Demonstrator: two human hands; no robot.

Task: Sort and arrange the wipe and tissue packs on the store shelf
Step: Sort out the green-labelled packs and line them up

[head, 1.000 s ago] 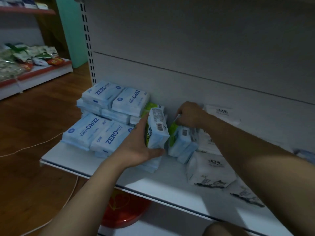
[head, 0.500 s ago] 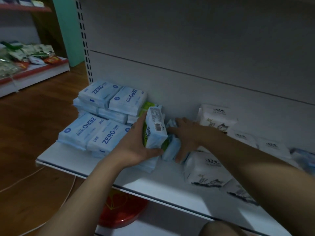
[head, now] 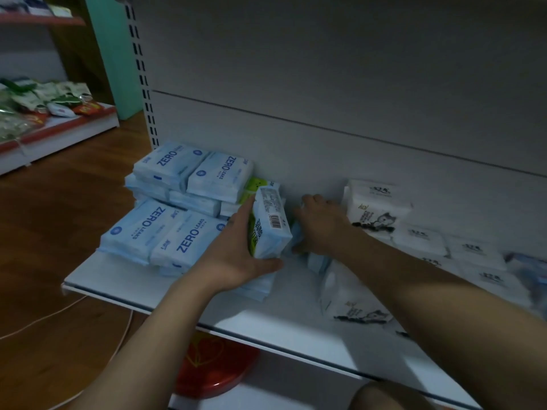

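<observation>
On the white shelf (head: pixel 284 321), my left hand (head: pixel 233 255) grips a blue and green wipe pack (head: pixel 270 223) standing on edge, thumb under it, fingers on its left face. Just right of it, my right hand (head: pixel 319 223) rests on smaller blue packs (head: pixel 297 238), fingers curled over them. Blue ZERO packs (head: pixel 165 229) lie stacked at the left. White tissue packs with a cat drawing (head: pixel 376 205) stand and lie at the right, one (head: pixel 352 297) near the front edge.
The grey back panel (head: pixel 325 84) rises right behind the packs. A red round lid (head: pixel 213 368) lies under the shelf. A white cord (head: pixel 59 312) runs over the wooden floor. Another shelf with snack bags (head: pixel 44 105) stands at far left.
My right hand came down from the back panel onto the small blue packs and pushed them left against the upright pack. My left hand kept its hold.
</observation>
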